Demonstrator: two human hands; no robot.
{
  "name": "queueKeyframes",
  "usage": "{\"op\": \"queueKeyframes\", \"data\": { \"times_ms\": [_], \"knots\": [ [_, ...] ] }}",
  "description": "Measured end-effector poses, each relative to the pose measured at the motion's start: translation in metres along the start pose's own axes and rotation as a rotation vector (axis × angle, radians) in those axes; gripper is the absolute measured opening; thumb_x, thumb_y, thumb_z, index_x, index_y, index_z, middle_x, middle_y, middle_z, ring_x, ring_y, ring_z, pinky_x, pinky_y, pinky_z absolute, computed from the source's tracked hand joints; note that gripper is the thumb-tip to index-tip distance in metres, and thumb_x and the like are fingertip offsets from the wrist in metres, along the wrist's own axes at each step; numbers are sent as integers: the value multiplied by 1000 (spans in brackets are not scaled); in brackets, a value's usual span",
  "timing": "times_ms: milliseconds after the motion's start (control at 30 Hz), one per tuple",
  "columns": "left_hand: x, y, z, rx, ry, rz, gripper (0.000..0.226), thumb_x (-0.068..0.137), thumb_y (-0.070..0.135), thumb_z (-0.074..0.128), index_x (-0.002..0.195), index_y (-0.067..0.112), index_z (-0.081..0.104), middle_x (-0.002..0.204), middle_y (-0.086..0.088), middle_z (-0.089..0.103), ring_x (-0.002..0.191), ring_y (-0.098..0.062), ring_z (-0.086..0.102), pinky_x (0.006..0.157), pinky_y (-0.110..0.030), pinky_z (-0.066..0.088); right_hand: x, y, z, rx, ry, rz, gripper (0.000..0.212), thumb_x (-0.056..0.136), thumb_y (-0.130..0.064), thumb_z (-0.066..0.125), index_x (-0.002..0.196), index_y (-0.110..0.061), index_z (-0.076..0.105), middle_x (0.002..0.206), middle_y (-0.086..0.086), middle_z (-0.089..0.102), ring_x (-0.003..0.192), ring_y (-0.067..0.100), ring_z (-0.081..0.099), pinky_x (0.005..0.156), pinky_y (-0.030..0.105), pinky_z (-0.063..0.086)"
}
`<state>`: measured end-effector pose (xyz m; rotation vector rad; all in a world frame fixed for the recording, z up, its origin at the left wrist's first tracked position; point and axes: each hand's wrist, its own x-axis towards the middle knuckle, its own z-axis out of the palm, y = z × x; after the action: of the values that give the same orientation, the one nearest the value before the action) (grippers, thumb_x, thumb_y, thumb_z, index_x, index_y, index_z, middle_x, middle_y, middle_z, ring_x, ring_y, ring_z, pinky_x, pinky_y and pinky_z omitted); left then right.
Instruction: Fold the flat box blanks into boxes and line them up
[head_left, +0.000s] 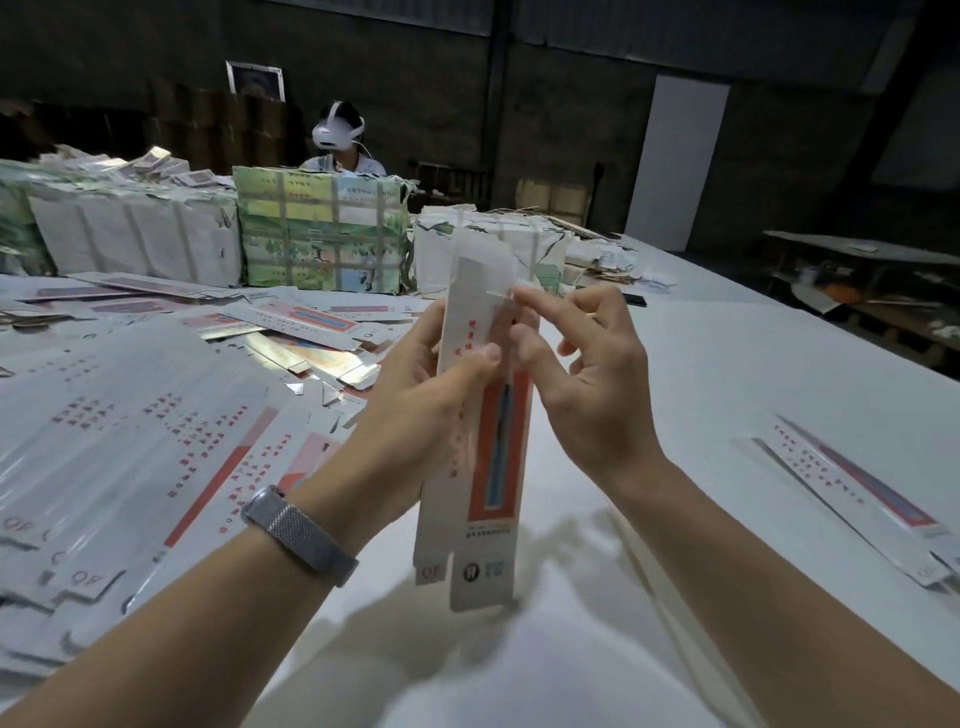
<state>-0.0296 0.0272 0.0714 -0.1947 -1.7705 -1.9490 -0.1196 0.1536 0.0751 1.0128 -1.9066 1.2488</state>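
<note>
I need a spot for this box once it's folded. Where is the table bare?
Bare white table lies right of the hands, between the held box and the finished box. The left is crowded with flat blanks; bundles fill the back.

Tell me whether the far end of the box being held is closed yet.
Not closed. The box is held upright by the left hand, and its top flap still stands up while the right hand pinches there.
</note>
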Motion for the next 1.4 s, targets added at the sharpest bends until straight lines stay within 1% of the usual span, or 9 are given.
{"op": "queueKeyframes", "data": {
  "times_ms": [100, 233, 400, 700, 867, 1033, 1100, 1200, 1400],
  "knots": [
    [-2, 1, 0, -178, -91, -164, 30, 101, 20, 55, 121, 41, 64, 118, -3, 73, 97, -25, 74, 76, -48, 62, -1, -5, 1, -8, -14, -14, 38, 90, -32, 63, 127, -23, 67, 92, -8, 42, 83, -4, 46, 67, 11, 37],
    [-5, 7, -2, -94, -208, -234, 39, 92, 52, 49, 114, 26, 67, 91, -6, 73, 77, -20, 74, 67, -30, 59, 1, -13, -1, 152, -40, 40, 28, 88, -30, 67, 112, -17, 73, 74, -10, 47, 68, 2, 52, 59, 10, 44],
    [-5, 12, 1, -28, -289, -185, 66, 95, 71, 20, 107, 32, 72, 87, 1, 72, 76, -21, 70, 70, -32, 60, 6, -17, -8, 326, -85, 140, 10, 91, -30, 69, 100, -25, 68, 74, 18, 57, 71, 39, 59, 59, 53, 54],
    [0, 17, -2, 160, -262, -211, 70, 91, 73, 18, 109, 26, 67, 85, 0, 67, 70, -12, 67, 67, -26, 58, 3, -28, -9, 508, -133, 153, 29, 84, -25, 71, 110, -10, 71, 72, 24, 64, 61, 37, 59, 55, 37, 57],
    [1, 20, 0, 261, -306, -187, 71, 85, 73, 18, 110, 25, 64, 100, -6, 66, 73, -14, 65, 73, -32, 57, 11, -23, -17, 537, -230, 167, 14, 86, -23, 70, 94, -14, 63, 61, -7, 55, 54, 9, 55, 51, 20, 48],
    [13, 24, 15, 85, -318, -79, 76, 61, 83, 69, 111, 28, 54, 78, 4, 68, 53, -7, 62, 45, -20, 49, 17, -20, -28, 571, -387, 169, 18, 95, -20, 60, 89, -5, 53, 55, -16, 57, 45, 0, 49, 46, 10, 37],
    [10, 21, 13, 169, -318, -82, 51, 80, 72, 56, 113, 33, 54, 85, 3, 66, 54, -6, 62, 48, -23, 50, 20, -18, -32, 445, -404, 125, 21, 96, -30, 60, 81, -15, 55, 51, -15, 54, 44, 3, 45, 46, 14, 35],
    [3, 13, -1, 298, -322, -162, 62, 84, 70, 27, 123, 31, 55, 95, -3, 66, 66, -9, 62, 62, -27, 54, 20, -16, -33, 358, -387, 40, 20, 93, -38, 61, 76, -29, 61, 58, -8, 54, 50, 17, 47, 47, 24, 39],
    [8, 18, -3, 247, -285, -207, 69, 84, 72, 31, 109, 15, 61, 90, -5, 64, 62, -10, 61, 59, -25, 54, 17, -18, -30, 596, -469, 116, 15, 101, -5, 50, 94, -4, 63, 54, -21, 55, 44, -2, 46, 47, 7, 35]
  ]
}}
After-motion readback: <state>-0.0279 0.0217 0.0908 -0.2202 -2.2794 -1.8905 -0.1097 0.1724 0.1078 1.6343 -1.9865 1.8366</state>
